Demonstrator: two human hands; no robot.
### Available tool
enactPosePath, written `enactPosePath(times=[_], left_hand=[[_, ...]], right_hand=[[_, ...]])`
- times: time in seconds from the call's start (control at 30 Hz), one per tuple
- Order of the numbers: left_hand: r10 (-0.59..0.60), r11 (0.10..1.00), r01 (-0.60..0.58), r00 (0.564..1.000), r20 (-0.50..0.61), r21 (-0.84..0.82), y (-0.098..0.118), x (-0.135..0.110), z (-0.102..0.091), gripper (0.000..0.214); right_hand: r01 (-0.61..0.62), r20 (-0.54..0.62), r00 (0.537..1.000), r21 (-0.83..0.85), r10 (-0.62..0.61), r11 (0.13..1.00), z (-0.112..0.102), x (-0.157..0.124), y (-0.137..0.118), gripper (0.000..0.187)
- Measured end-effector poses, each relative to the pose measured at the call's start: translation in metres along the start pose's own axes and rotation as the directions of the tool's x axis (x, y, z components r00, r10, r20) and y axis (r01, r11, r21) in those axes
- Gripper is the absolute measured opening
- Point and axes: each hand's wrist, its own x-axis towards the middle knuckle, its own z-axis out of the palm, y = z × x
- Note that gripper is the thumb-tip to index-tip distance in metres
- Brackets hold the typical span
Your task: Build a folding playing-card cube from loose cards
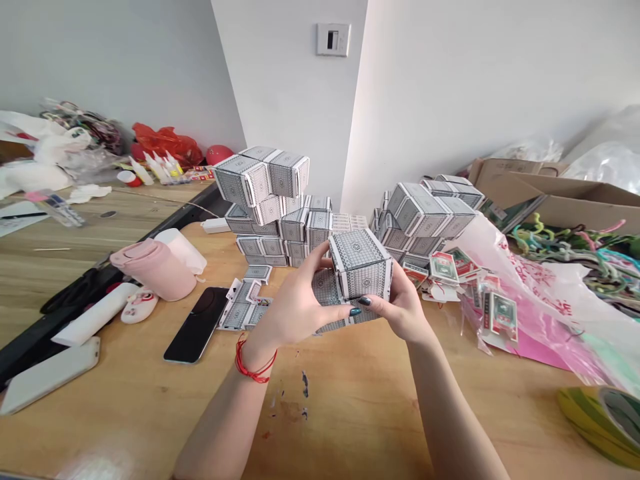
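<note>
Both hands grip a block of cubes folded from playing cards, grey-and-white patterned backs outward. My left hand is closed on its left side, fingers behind and thumb across the lower front. My right hand is closed round the right side, its thumb near the left thumb. The block is tilted, with one cube sitting higher than the others. Behind the left hand rises a stack of card cubes; a second stack stands behind the right hand. Flat folded cards lie left of my left hand.
A black phone, a pink cup and a white power bank lie at left. On the right are playing-card boxes, plastic bags, yellow tape and a cardboard box with pipe cleaners in front.
</note>
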Motion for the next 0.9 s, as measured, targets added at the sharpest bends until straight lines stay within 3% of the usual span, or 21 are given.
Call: enactPosePath(times=[0.13, 0.27, 0.47, 0.7, 0.9], left_hand=[[-0.017, 1.0, 0.017, 1.0, 0.005, -0.025, -0.002, 0.002, 0.001, 0.083], [0.042, 0.999, -0.042, 0.999, 0.003, -0.016, -0.003, 0.004, 0.002, 0.079], [0.067, 0.996, -0.066, 0.998, -0.014, 0.063, -0.011, 0.006, -0.002, 0.095], [-0.018, 0.993, 0.021, 0.999, -0.029, 0.115, -0.012, 0.007, -0.003, 0.056], [-0.053, 0.987, 0.063, 0.996, -0.077, 0.144, -0.01, 0.009, -0.002, 0.048]], right_hand=[[-0.021, -0.017, 1.0, -0.036, 0.02, 0.999, -0.002, 0.0, 0.002, 0.066], [-0.01, -0.063, 0.998, -0.019, 0.008, 1.0, -0.005, 0.002, 0.003, 0.063], [-0.041, -0.184, 0.982, 0.071, 0.053, 0.997, -0.002, 0.002, -0.001, 0.061], [-0.154, -0.202, 0.967, 0.007, 0.152, 0.988, 0.004, 0.002, -0.003, 0.062], [-0.181, -0.247, 0.95, 0.07, 0.193, 0.981, 0.009, 0.002, -0.002, 0.062]])
